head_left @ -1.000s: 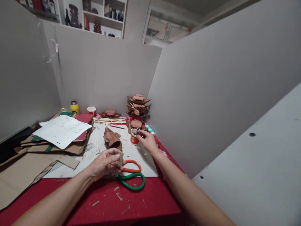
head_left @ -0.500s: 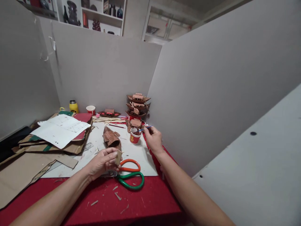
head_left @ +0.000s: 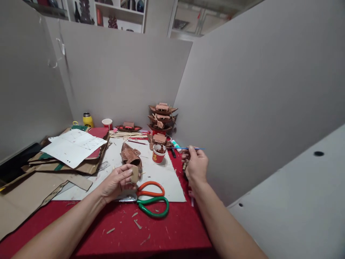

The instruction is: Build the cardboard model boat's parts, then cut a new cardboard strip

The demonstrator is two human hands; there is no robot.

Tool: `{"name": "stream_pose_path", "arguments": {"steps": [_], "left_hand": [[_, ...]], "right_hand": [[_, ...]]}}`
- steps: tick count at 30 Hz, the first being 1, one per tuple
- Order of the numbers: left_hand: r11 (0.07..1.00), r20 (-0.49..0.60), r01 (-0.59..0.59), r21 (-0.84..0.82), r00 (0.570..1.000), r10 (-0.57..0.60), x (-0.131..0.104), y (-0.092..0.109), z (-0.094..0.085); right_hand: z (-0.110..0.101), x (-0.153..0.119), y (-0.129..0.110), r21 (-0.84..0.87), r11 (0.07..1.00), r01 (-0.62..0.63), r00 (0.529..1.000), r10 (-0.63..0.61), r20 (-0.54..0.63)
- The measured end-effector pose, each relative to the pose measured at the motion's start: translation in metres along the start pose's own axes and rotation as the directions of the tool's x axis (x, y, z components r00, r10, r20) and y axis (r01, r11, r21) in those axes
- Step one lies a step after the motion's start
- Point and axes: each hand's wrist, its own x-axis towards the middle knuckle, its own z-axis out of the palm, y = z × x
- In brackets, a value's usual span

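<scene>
My left hand (head_left: 118, 182) pinches a small tan cardboard piece (head_left: 134, 174) just in front of a brown model boat (head_left: 131, 155) lying on the white sheet (head_left: 169, 183). In my right hand (head_left: 196, 163) is a thin blue brush (head_left: 182, 148), held level, its tip end near the rim of a red-and-white paper cup (head_left: 159, 157). Dark brown paint coats the inside of that cup. Scissors with one orange and one green handle (head_left: 153, 207) lie below my left hand, their blades partly hidden by it.
Stacked model boats (head_left: 162, 117) stand behind the cup. Cardboard and papers (head_left: 74, 147) cover the left side. Sticks (head_left: 129, 135), another cup (head_left: 107, 124), a small boat (head_left: 128, 126) and a yellow bottle (head_left: 87, 120) line the back. Grey panels enclose the table.
My right hand has moved right, drawing the brush out from the cup and holding it more level. My left hand has turned the cardboard piece so more of its face shows.
</scene>
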Motion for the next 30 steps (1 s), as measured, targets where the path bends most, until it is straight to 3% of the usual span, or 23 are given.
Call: {"name": "stream_pose_path", "arguments": {"steps": [6,14,18,25,30], "left_hand": [[0.999,-0.005,0.017,-0.037,1.0,-0.018,-0.002,0.002,-0.001],[0.999,0.085,0.035,0.009,0.996,-0.036,-0.003,0.003,0.0],[0.998,0.098,0.056,0.03,0.993,-0.058,-0.004,0.002,-0.001],[0.997,0.116,0.056,0.045,0.991,-0.061,-0.006,0.003,0.004],[0.997,0.096,0.048,0.063,0.994,-0.054,-0.006,0.004,0.006]], "right_hand": [[0.012,-0.027,-0.02,0.094,0.969,-0.23,0.959,0.21,0.191],[0.024,-0.07,-0.03,0.126,0.912,-0.389,0.859,0.311,0.406],[0.024,-0.077,-0.03,0.128,0.897,-0.422,0.833,0.328,0.446],[0.023,-0.078,-0.025,0.152,0.908,-0.39,0.836,0.281,0.471],[0.023,-0.082,-0.022,0.132,0.897,-0.421,0.795,0.295,0.53]]}}
